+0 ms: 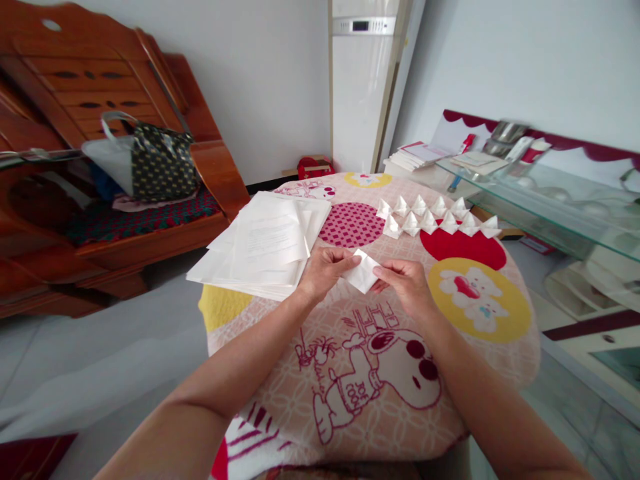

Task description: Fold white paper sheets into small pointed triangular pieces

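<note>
Between my two hands is a small folded square of white paper (361, 273), held above the table with one corner pointing towards me. My left hand (327, 268) pinches its left corner between thumb and fingers. The right corner is gripped by my right hand (404, 281), thumb on top and fingers curled beneath. Beyond them, two rows of small folded paper boats (428, 223) stand on the table's far right. A stack of white paper sheets (270, 243) lies to the left, its top sheet bearing faint print.
The round table has a patterned cloth (300, 407) with cartoon figures. A glass shelf (550, 200) stands close on the right, with books (415, 155) and metal containers nearby. On the left is a wooden bench (150, 243) holding a dotted bag (163, 160). A tall white appliance (361, 93) stands behind.
</note>
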A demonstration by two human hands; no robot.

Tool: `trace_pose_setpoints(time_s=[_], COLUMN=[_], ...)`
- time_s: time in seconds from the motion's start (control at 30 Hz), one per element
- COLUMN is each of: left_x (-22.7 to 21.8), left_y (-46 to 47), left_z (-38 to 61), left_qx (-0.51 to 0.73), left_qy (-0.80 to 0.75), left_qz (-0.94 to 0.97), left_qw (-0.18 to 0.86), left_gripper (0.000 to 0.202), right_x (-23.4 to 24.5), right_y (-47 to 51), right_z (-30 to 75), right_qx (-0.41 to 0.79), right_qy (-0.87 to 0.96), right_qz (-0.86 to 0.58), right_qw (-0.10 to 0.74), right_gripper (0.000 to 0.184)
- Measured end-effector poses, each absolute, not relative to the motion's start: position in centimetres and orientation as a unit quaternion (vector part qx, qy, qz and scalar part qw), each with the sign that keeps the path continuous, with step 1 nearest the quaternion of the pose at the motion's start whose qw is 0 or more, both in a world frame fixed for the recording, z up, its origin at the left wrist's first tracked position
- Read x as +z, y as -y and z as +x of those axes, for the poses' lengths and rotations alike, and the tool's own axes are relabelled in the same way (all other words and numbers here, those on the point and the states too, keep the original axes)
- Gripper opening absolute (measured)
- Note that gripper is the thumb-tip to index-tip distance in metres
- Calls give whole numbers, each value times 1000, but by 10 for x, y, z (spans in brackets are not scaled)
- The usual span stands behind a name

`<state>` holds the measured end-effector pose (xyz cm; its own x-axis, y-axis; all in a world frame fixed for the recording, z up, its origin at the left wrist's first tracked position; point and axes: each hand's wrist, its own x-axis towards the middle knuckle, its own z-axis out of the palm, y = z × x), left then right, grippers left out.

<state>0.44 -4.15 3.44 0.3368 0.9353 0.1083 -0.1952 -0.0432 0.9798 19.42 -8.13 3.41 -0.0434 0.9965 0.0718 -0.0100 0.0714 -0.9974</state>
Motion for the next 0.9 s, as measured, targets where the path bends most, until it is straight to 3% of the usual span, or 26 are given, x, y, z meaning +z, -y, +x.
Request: trace_pose_setpoints(time_s=[0.27, 0.9], left_x=[35, 38], left_y=[38, 43], left_z=[2, 2], left_qx=[448, 379], left_qy=[-340, -360], left_qz=[551, 715], left_qw=[616, 464], left_gripper=[36, 47], right_x=[37, 32], right_y=[82, 78], right_z=[197, 199], right_qx=[509, 431], right_qy=[536, 600], right_qz=[-461, -474], right_qw=[491, 479], right_gripper=[30, 21])
